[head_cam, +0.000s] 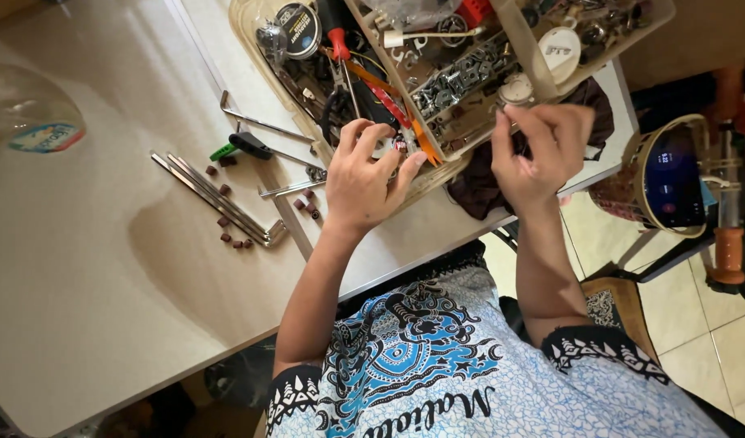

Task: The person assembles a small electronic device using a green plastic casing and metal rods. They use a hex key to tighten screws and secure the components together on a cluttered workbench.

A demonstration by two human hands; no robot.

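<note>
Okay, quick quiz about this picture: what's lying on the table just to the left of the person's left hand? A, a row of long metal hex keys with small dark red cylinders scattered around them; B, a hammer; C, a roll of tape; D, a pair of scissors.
A: a bundle of long metal hex keys lies on the table left of the left hand, with small dark red cylinders scattered around.

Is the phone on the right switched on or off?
On. The phone screen glows blue with small lit marks, as it lies in a round woven basket beside the table.
</note>
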